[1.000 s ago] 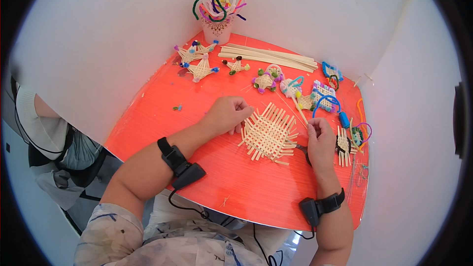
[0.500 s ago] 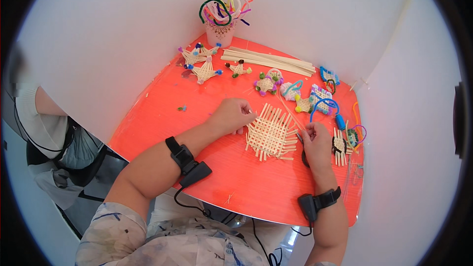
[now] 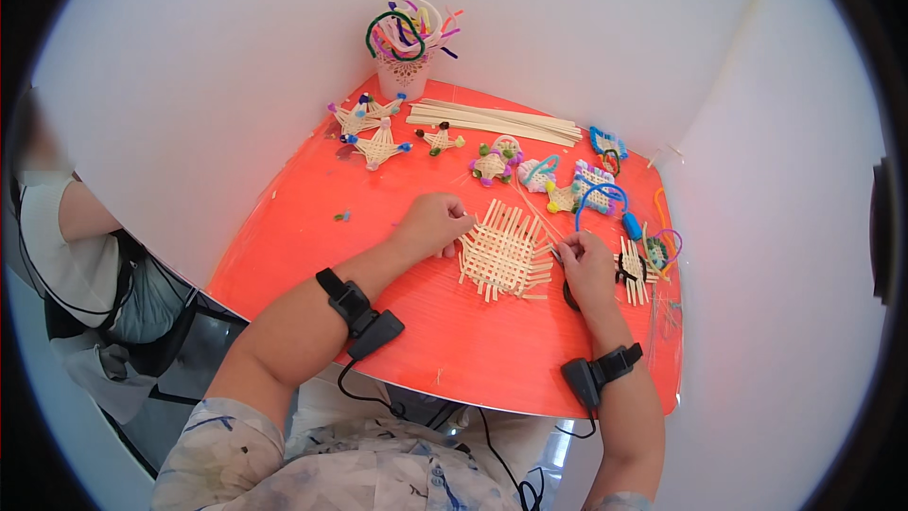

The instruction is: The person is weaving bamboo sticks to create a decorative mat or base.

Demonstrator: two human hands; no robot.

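A loosely woven mat of pale flat strips (image 3: 506, 251) lies on the red tabletop between my hands, its strip ends sticking out all round. My left hand (image 3: 433, 225) is closed at the mat's upper left edge, fingertips pinching a strip end. Along the right edge, my right hand (image 3: 588, 270) is closed round what look like black-handled scissors (image 3: 569, 296), mostly hidden by the palm, with a dark tip near the strip ends. A thin pale strip (image 3: 537, 211) runs from the finished pieces down toward my right fingers.
At the back stand a cup of coloured pipe cleaners (image 3: 405, 76) and a bundle of flat strips (image 3: 497, 121). Woven stars (image 3: 380, 144) and pipe-cleaner-trimmed pieces (image 3: 594, 187) lie behind my hands. A small woven piece (image 3: 634, 270) is to the right. White partitions enclose the table; another person (image 3: 85, 237) sits left.
The whole scene has shifted slightly left in the view. Both hands stay beside the mat, with my right hand a little closer to its right edge.
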